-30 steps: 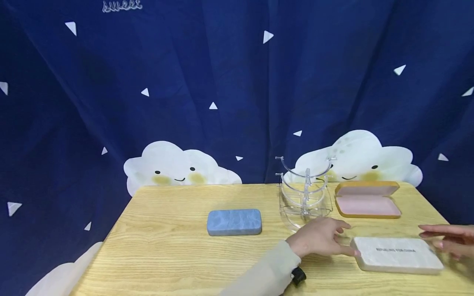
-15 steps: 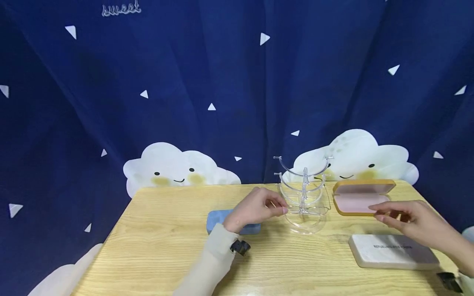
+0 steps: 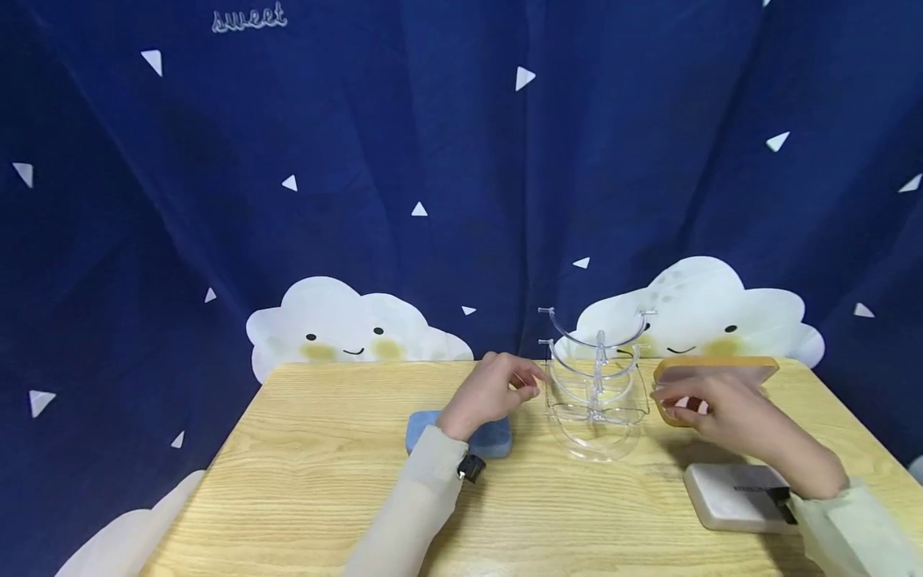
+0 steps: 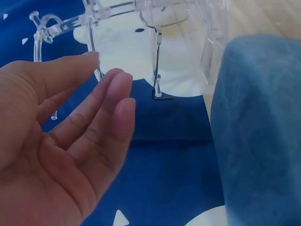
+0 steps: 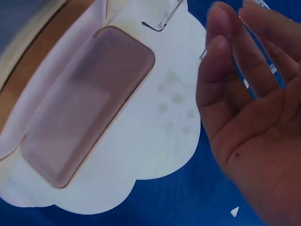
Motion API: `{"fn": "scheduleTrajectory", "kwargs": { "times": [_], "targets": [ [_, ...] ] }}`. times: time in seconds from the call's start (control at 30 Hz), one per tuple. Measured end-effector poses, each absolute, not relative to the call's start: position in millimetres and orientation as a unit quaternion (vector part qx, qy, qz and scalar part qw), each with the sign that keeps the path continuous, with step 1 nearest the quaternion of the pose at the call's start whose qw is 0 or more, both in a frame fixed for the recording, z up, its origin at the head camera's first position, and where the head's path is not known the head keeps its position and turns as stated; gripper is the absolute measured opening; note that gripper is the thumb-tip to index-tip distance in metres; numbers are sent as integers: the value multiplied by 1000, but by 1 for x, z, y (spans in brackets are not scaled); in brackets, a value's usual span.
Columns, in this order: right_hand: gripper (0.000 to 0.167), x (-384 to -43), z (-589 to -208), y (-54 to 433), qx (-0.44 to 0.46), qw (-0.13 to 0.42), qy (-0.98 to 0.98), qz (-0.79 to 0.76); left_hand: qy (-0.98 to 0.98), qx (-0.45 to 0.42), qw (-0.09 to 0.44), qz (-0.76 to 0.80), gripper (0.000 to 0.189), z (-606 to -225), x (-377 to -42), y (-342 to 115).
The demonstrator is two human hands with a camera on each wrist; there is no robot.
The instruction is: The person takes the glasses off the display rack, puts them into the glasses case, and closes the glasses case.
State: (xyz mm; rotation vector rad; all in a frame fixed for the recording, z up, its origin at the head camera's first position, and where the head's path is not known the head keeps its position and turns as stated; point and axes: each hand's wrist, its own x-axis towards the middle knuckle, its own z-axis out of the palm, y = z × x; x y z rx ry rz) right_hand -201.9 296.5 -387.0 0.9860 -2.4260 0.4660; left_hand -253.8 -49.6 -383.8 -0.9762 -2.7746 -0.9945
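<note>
A clear tiered glasses stand (image 3: 600, 353) stands towards the back of the table, between my two hands. Thin-rimmed eyeglasses (image 3: 570, 413) sit on a lower tier, with one temple (image 4: 157, 56) reaching back in the left wrist view. My left hand (image 3: 485, 394) hovers at the stand's left side with loosely bent fingers; the left wrist view shows nothing between thumb and fingers. On the other side my right hand (image 3: 731, 417) has its fingertips close to the glasses' right edge. Its bent fingers (image 5: 254, 66) hold nothing visible.
Below my left hand lies a blue glasses case (image 3: 493, 439). An open yellow case (image 3: 753, 370) with pink lining is behind my right hand. My right forearm passes over a white lettered case (image 3: 728, 501). A dark blue curtain (image 3: 433, 120) hangs behind the table.
My left hand has left the white case and moved left and up beside the stand. The right hand has come in from the far right to the stand's right side.
</note>
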Motion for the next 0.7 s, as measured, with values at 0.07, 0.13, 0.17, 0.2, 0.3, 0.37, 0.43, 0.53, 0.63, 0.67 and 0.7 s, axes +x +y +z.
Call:
{"fn": "scheduleTrajectory", "kwargs": {
  "times": [0.07,0.13,0.17,0.2,0.3,0.37,0.43,0.53,0.63,0.67,0.7],
  "targets": [
    [43,-205,-387,292,374,231,-886,150,-897,-306,7,-317,18,-387,-257,-46],
    [40,-208,-389,290,380,223,-887,140,-900,-307,-5,-309,20,-391,-260,-43],
    [39,-209,-389,289,381,219,-888,135,-901,-310,-8,-304,20,-392,-261,-41],
    [38,-209,-390,289,381,217,-889,131,-901,-313,-11,-300,21,-394,-261,-39],
    [36,-212,-393,289,379,211,-892,125,-902,-317,-7,-293,23,-395,-263,-35],
    [37,-214,-395,288,377,205,-894,127,-905,-312,-5,-289,22,-395,-263,-33],
    [37,-215,-397,287,374,200,-896,129,-909,-306,-8,-283,23,-396,-264,-31],
    [36,-218,-399,286,365,195,-901,130,-913,-305,-13,-273,22,-397,-265,-30],
    [37,-219,-399,285,352,191,-907,133,-912,-312,-16,-266,21,-400,-266,-28],
    [37,-219,-399,285,348,189,-908,135,-912,-314,-18,-264,20,-401,-266,-27],
    [38,-219,-399,285,345,186,-910,137,-912,-316,-18,-261,19,-402,-267,-25]
  ]
}}
